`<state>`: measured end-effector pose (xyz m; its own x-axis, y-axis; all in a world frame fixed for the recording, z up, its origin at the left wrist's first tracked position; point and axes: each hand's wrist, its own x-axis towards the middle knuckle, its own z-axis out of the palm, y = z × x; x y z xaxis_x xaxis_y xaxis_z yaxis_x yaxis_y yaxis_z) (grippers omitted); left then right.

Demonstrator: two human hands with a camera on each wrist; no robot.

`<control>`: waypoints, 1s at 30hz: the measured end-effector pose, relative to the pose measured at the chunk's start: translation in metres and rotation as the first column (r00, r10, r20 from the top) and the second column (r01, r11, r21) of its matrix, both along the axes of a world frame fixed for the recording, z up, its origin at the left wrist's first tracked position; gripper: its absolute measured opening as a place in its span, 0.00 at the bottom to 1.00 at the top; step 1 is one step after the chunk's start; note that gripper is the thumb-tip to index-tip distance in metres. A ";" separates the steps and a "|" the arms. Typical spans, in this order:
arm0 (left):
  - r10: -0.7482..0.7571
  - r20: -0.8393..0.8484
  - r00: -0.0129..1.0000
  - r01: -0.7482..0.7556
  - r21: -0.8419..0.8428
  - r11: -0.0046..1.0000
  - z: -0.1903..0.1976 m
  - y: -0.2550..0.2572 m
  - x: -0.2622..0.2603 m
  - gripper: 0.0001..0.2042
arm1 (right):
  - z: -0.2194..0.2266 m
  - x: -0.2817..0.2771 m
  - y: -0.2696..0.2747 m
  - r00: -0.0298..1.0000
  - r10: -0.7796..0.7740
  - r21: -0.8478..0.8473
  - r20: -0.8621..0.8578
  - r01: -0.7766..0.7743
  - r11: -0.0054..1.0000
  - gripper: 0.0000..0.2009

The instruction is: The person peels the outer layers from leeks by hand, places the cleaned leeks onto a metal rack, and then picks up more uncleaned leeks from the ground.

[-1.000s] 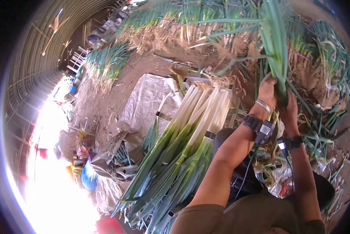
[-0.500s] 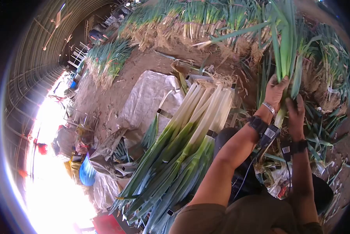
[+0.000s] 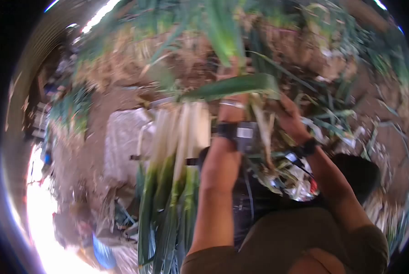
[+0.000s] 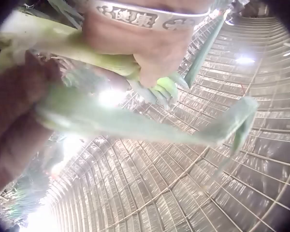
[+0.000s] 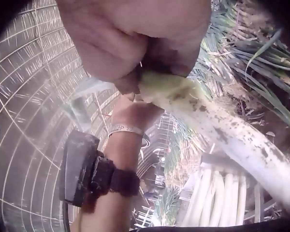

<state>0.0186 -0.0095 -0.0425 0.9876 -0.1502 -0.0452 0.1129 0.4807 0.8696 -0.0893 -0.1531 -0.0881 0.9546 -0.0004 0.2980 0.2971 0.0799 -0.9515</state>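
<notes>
My left hand [image 3: 228, 71], blurred in the head view, grips a leek [image 3: 223, 34] whose green leaves point away from me. A silver bracelet [image 4: 135, 17] circles that wrist. To its right, my right hand [image 3: 290, 118] pinches a long green leaf [image 3: 236, 86], which stretches leftward across the left hand. In the left wrist view the leaf's far end bends down. The right wrist view has the right fingers [image 5: 130, 53] curled on the leek's outer layer; its pale, dirt-specked sheath [image 5: 232, 130] runs down to the right.
Trimmed leeks [image 3: 168, 150] with white shafts lie side by side on a rack to the left, beside a pale sheet [image 3: 126, 139]. Untrimmed leeks with roots [image 3: 122, 55] stand in rows behind. Stripped leaves [image 3: 346, 107] litter the soil on the right.
The head view has swung, shifting the scene leftward. My right hand has moved away from the left, drawing a leaf out sideways. The left hand still holds the leek.
</notes>
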 end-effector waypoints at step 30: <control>0.435 0.066 0.898 -0.339 -0.526 0.780 0.027 0.104 0.015 0.14 | -0.115 -0.113 -0.247 0.942 -0.225 -0.968 -0.248 -0.248 0.030 0.10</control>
<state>0.0334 0.0947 -0.0159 0.9506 0.2918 0.1056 -0.3049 0.8158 0.4914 -0.2027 -0.4005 -0.2030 0.9666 0.0756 -0.2448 0.0459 -0.9911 -0.1247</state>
